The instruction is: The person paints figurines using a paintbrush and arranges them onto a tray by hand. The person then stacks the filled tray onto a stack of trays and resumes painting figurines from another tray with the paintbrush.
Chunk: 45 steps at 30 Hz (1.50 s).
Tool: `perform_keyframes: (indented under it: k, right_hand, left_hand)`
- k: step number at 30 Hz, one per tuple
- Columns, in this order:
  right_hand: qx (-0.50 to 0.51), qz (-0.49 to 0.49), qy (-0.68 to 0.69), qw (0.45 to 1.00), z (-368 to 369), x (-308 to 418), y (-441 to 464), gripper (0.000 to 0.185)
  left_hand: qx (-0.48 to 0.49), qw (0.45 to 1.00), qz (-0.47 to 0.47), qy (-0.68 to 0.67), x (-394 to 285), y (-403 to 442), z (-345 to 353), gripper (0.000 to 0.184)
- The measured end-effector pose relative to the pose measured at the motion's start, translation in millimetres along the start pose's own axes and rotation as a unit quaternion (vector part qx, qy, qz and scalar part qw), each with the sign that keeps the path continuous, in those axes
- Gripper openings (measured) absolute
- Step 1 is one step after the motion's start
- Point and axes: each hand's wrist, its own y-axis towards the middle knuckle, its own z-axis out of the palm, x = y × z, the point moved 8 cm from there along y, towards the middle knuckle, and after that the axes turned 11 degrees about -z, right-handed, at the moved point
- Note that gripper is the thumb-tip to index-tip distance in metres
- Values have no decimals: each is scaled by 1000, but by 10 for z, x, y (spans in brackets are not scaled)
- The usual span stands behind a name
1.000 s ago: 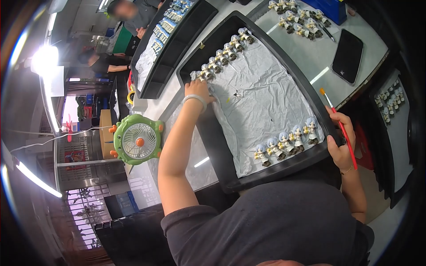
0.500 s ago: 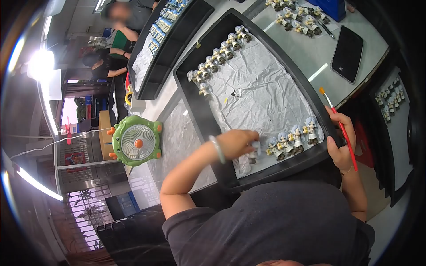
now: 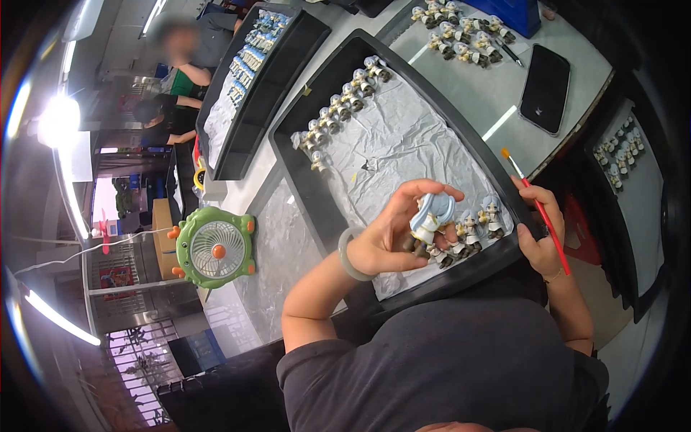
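Note:
My left hand, with a pale bangle at the wrist, is closed around a small figurine with light-blue hair and a white outfit. It holds the figurine above the near end of a black tray lined with crumpled white paper. Behind it, several similar figurines stand in a row along the near side, partly hidden by my fingers. My right hand is at the tray's right rim, closed on a paintbrush with a red handle and orange bristles.
More figurines line the tray's far left side. Beyond it are a black phone, a pen and grouped figurines. A green fan stands left. Another filled tray and two people are farther back. A lower tray sits right.
My left hand has lifted a figurine from the tray's near row and raised it toward me. My right hand keeps the paintbrush at the rim. The view has shifted slightly.

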Motion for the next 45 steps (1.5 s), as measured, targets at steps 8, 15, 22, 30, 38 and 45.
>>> perform_keyframes:
  k: [8,15,22,30,38,45]
  right_hand:
    - [-20,-10,19,1000,13,-20,-4,44]
    - [-5,9,10,1000,10,-21,-15,45]
    - [-6,2,15,1000,15,1,1,45]
    - [-1,15,23,1000,18,-13,-13,46]
    - [-6,17,42,999,33,-68,-36,47]
    - [-5,16,44,999,24,-59,-35,45]
  left_hand:
    - [75,995,67,7,45,-28,86,78]
    - [-59,947,114,293,17,-11,17,72]
    - [-213,737,87,636,-127,-30,108,64]
    - [-215,732,110,638,-129,-38,76,59]
    - [-189,808,35,556,-61,-35,-91,59]
    - [-403,687,-43,603,-445,-250,-1733,71]
